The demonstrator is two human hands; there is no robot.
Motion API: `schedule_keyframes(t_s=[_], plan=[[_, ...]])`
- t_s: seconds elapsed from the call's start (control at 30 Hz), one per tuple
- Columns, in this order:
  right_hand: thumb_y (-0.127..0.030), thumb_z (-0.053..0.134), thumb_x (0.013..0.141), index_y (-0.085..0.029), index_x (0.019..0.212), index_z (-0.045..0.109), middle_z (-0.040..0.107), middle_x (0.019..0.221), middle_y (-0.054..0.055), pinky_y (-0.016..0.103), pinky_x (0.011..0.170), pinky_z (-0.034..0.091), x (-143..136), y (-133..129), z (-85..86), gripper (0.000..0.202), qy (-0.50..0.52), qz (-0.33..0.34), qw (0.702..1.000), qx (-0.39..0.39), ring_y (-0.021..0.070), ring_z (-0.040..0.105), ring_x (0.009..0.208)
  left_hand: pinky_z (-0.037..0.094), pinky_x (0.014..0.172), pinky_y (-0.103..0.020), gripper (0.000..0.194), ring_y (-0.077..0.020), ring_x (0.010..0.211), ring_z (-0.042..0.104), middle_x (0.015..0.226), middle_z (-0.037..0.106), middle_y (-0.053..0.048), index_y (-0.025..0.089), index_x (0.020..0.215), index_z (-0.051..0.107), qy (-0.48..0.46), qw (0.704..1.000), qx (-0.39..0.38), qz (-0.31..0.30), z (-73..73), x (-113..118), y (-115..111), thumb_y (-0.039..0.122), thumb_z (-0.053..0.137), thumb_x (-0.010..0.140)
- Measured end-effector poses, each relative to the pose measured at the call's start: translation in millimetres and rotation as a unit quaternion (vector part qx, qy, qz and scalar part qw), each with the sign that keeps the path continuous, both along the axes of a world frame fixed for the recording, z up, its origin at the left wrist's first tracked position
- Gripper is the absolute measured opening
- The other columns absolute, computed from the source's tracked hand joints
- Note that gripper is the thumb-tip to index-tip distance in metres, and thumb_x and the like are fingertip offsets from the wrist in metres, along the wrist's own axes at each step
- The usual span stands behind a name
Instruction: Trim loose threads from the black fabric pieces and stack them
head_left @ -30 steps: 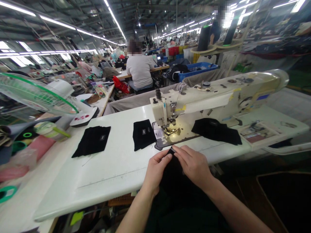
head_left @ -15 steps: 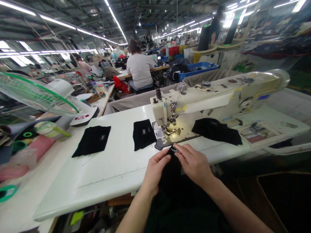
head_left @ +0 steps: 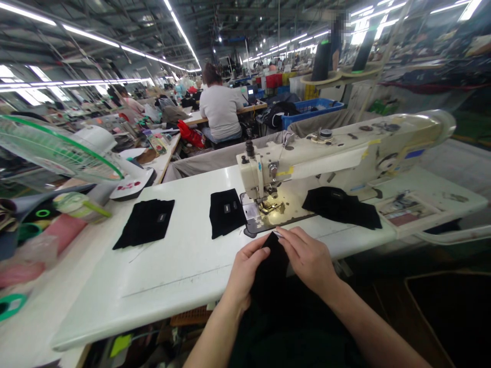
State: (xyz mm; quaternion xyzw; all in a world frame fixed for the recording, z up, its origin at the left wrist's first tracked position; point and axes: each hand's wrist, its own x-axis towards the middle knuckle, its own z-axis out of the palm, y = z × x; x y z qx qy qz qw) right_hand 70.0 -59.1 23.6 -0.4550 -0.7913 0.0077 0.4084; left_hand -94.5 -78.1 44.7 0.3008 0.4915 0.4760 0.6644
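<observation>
My left hand (head_left: 249, 260) is closed, pinching the upper edge of a black fabric piece (head_left: 270, 271) between thumb and fingers. The cloth hangs over the table's front edge and blends into the dark area below. Close beside it, my right hand (head_left: 305, 255) is closed on a small, pale, metal-looking tool (head_left: 278, 233). Only its tip shows at the fabric's top corner; its exact kind is hidden by the fingers. Just beyond both hands stands a sewing machine (head_left: 257, 176), its lamp lit over the needle plate (head_left: 276, 217).
Black labelled fabric pieces lie on the white table (head_left: 184, 255): a stack (head_left: 148, 222) at left, another (head_left: 227, 212) by the machine's presser foot, and a bundle (head_left: 341, 207) to the right. A fan (head_left: 57, 148) stands at the left. A co-worker (head_left: 220, 107) sits ahead.
The tool's tip in my right hand has shifted slightly up and right from the cloth corner, showing more of the black fabric between my hands. My left hand has barely moved.
</observation>
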Motion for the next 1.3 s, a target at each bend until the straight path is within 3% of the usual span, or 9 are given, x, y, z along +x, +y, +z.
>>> schedule_keyframes(t_s=[0.23,0.53,0.83,1.0,1.3], plan=[[-0.029,0.043,0.101,-0.015,0.125,0.062,0.070,0.097,0.010,0.027,0.070,0.052,0.6,-1.2,0.9,0.034,0.002,0.003,1.000,-0.023,0.0195,0.068,0.086,0.048,0.089,-0.031,0.040,-0.0203,0.085,0.069,0.096,0.078,-0.006,0.019,0.110,0.074,-0.001,1.000,0.000,0.007,5.0,0.2,0.6,0.024,0.074,0.071],[-0.028,0.044,0.101,-0.014,0.125,0.062,0.070,0.099,0.010,0.027,0.071,0.052,1.2,-0.4,-1.2,0.033,-0.010,0.004,1.000,-0.025,0.0199,0.068,0.088,0.048,0.087,-0.030,0.039,-0.0203,0.086,0.070,0.097,0.078,-0.006,0.019,0.110,0.074,-0.003,1.000,0.005,0.007,1.4,-0.4,0.9,0.023,0.073,0.072],[-0.028,0.044,0.101,-0.015,0.125,0.063,0.070,0.098,0.010,0.027,0.071,0.053,-1.7,-0.9,-1.0,0.033,0.002,-0.007,1.000,-0.008,0.0196,0.068,0.087,0.046,0.095,-0.033,0.037,-0.0232,0.099,0.068,0.103,0.077,-0.006,0.020,0.110,0.074,0.012,1.000,0.021,-0.008,2.5,4.0,-1.6,0.023,0.073,0.073],[-0.024,0.044,0.101,-0.015,0.122,0.065,0.071,0.091,0.009,0.027,0.070,0.052,-1.0,0.1,-1.3,0.031,-0.023,0.003,1.000,0.006,0.0188,0.068,0.083,0.045,0.095,-0.034,0.039,-0.0234,0.097,0.068,0.102,0.077,-0.006,0.020,0.109,0.075,0.013,1.000,0.018,-0.003,2.3,3.2,-0.4,0.023,0.073,0.071],[-0.027,0.042,0.102,-0.015,0.122,0.065,0.071,0.098,0.010,0.027,0.072,0.053,1.4,1.4,1.4,0.033,0.005,-0.002,1.000,-0.014,0.0186,0.068,0.088,0.047,0.089,-0.031,0.043,-0.0210,0.088,0.069,0.099,0.077,-0.007,0.020,0.111,0.074,-0.004,1.000,0.003,0.003,5.6,0.2,2.9,0.024,0.073,0.069]])
